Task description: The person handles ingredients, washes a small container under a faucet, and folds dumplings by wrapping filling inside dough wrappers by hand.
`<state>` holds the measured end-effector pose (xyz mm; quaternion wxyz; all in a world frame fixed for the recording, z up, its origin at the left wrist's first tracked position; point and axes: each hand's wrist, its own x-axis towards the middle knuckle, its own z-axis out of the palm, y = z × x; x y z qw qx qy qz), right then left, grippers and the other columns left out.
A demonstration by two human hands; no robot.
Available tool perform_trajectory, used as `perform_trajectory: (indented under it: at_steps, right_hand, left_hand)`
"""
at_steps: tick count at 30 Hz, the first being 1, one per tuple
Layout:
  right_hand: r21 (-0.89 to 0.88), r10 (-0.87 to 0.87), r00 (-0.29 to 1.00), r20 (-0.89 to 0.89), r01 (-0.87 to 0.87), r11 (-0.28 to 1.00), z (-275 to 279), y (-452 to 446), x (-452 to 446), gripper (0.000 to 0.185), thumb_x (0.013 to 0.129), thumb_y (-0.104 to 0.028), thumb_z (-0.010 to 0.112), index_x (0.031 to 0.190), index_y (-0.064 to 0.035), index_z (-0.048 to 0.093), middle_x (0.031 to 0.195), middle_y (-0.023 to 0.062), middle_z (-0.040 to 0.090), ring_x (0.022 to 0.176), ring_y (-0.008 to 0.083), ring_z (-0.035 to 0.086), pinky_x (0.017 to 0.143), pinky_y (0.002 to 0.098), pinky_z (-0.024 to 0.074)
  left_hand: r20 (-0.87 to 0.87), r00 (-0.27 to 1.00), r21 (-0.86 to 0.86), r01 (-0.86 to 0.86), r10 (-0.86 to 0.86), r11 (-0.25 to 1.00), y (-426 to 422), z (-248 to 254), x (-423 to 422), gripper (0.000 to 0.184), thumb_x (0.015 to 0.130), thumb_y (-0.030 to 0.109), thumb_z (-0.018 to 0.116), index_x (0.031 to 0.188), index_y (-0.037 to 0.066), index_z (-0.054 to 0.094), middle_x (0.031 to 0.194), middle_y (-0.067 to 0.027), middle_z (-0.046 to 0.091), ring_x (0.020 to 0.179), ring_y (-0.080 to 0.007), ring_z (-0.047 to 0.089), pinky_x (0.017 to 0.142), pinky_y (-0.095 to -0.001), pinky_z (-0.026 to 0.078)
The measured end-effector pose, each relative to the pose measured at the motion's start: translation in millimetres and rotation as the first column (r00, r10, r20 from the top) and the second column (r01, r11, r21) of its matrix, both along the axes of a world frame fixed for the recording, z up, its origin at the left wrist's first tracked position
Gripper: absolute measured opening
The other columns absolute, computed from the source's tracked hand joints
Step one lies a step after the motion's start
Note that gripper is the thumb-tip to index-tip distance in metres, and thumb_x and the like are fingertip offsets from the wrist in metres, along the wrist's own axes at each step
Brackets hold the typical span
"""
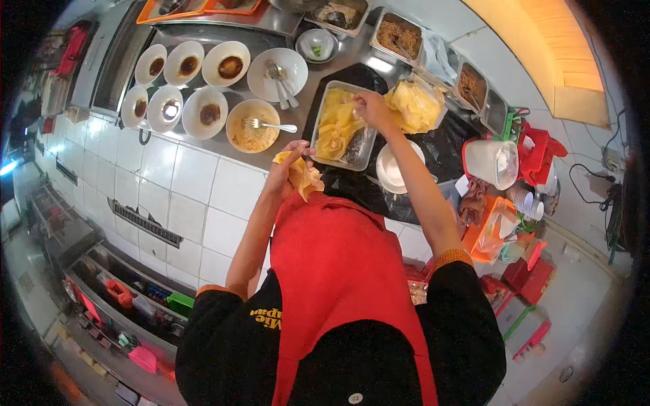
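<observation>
My left hand [288, 169] is closed around a yellow wonton wrapper [307, 178], whose loose edges hang below the fingers near the counter's front edge. Over a metal tray [366, 147] my right hand [370, 109] is pinched, its fingertips down at the yellow folded wontons [336, 125] lying there. What those fingertips hold, if anything, is hidden. Right of the tray sits a pile of flat yellow wrappers [414, 107], partly behind my right forearm. A white bowl [401, 168] stands just below that pile, also partly covered by the forearm.
Several white bowls with dark sauce [230, 66] stand at the left. Nearer is a bowl of crumbly food [252, 139] with a fork, below a plate with cutlery [277, 76]. Metal pans of brown filling [397, 37] line the back. A clear plastic tub [491, 164] is at right.
</observation>
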<state>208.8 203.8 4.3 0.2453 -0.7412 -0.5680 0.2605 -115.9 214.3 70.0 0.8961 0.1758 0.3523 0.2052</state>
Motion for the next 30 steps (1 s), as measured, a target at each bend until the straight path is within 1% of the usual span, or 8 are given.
perform_trajectory:
  at_steps: [2, 5, 8, 11, 13, 17, 22, 30]
  right_hand:
    - [-0.010, 0.003, 0.998, 0.059, -0.002, 1.000, -7.3, -0.5, -2.5, 0.025, 0.083, -0.002, 0.065, 0.108, 0.0003, 0.068, 0.103, 0.0222, 0.070, 0.093, 0.0357, 0.068, 0.080, 0.0420, 0.0563]
    - [0.121, 0.010, 0.952, 0.305, -0.050, 0.991, -3.1, -4.3, -7.2, 0.026, 0.088, -0.006, 0.055, 0.113, -0.0008, 0.063, 0.100, 0.0240, 0.069, 0.088, 0.0434, 0.068, 0.082, 0.0500, 0.0543]
    - [-0.028, 0.003, 0.906, 0.423, 0.010, 1.000, 0.5, -8.8, -10.7, 0.026, 0.089, -0.005, 0.052, 0.114, -0.0019, 0.060, 0.098, 0.0218, 0.068, 0.096, 0.0415, 0.067, 0.082, 0.0500, 0.0547]
    - [0.208, -0.118, 0.862, 0.493, 0.015, 0.978, 17.4, -20.7, -29.5, 0.029, 0.089, -0.004, 0.049, 0.116, -0.0024, 0.060, 0.105, 0.0199, 0.066, 0.106, 0.0391, 0.064, 0.086, 0.0466, 0.0548]
    - [0.127, -0.097, 0.954, 0.283, 0.063, 0.990, 23.4, -27.2, -48.4, 0.032, 0.088, -0.002, 0.051, 0.119, -0.0003, 0.059, 0.117, 0.0202, 0.062, 0.115, 0.0380, 0.059, 0.094, 0.0446, 0.0521]
    - [0.099, -0.040, 0.973, 0.226, 0.018, 0.995, 0.7, -24.4, -58.0, 0.039, 0.085, 0.002, 0.052, 0.124, 0.0011, 0.057, 0.125, 0.0240, 0.058, 0.120, 0.0406, 0.056, 0.102, 0.0450, 0.0477]
    - [0.194, -0.349, 0.933, 0.087, 0.327, 0.925, -5.3, -22.5, -63.0, 0.044, 0.087, 0.006, 0.049, 0.130, 0.0015, 0.054, 0.136, 0.0299, 0.050, 0.127, 0.0461, 0.050, 0.107, 0.0480, 0.0436]
    - [0.273, -0.280, 0.960, 0.019, 0.265, 0.925, -12.5, -28.4, -73.8, 0.044, 0.083, 0.004, 0.056, 0.127, 0.0014, 0.056, 0.129, 0.0270, 0.052, 0.124, 0.0458, 0.051, 0.108, 0.0485, 0.0417]
  left_hand:
    - [-0.001, 1.000, 0.001, -0.029, 0.029, 1.000, 0.4, 2.5, -4.2, 0.028, 0.098, 0.023, 0.066, 0.121, 0.011, 0.056, 0.103, -0.0073, 0.065, 0.080, -0.0158, 0.062, 0.070, -0.0314, 0.057]
    - [-0.023, 0.999, -0.004, -0.041, 0.041, 0.999, -1.7, -3.3, -5.9, 0.028, 0.097, 0.022, 0.068, 0.120, 0.011, 0.056, 0.102, -0.0074, 0.065, 0.080, -0.0161, 0.063, 0.070, -0.0315, 0.057]
    - [-0.035, 0.998, -0.020, -0.057, 0.056, 0.998, -1.8, -10.0, -1.1, 0.029, 0.096, 0.021, 0.069, 0.120, 0.011, 0.057, 0.102, -0.0070, 0.065, 0.081, -0.0164, 0.062, 0.070, -0.0325, 0.057]
    - [-0.018, 0.999, -0.049, -0.048, 0.047, 0.998, 0.0, -4.7, 5.4, 0.029, 0.096, 0.022, 0.069, 0.119, 0.011, 0.057, 0.102, -0.0069, 0.064, 0.082, -0.0167, 0.062, 0.071, -0.0338, 0.057]
    - [0.002, 0.999, -0.057, -0.049, 0.049, 0.997, 2.3, -4.3, 11.6, 0.028, 0.096, 0.021, 0.069, 0.119, 0.011, 0.057, 0.101, -0.0071, 0.064, 0.082, -0.0170, 0.061, 0.070, -0.0359, 0.058]
    - [0.030, 0.999, -0.089, -0.012, 0.015, 0.996, 4.9, -5.4, 28.2, 0.027, 0.096, 0.020, 0.068, 0.119, 0.011, 0.057, 0.101, -0.0071, 0.063, 0.082, -0.0174, 0.061, 0.069, -0.0374, 0.058]
    - [-0.017, 0.999, -0.054, 0.030, -0.031, 0.998, 8.3, -11.7, 35.2, 0.027, 0.096, 0.020, 0.068, 0.119, 0.012, 0.056, 0.103, -0.0058, 0.061, 0.083, -0.0175, 0.061, 0.069, -0.0386, 0.058]
    - [0.011, 0.999, -0.032, 0.045, -0.045, 0.998, 6.1, -12.9, 39.9, 0.027, 0.097, 0.018, 0.066, 0.120, 0.007, 0.055, 0.104, -0.0074, 0.063, 0.088, -0.0197, 0.062, 0.079, -0.0366, 0.057]
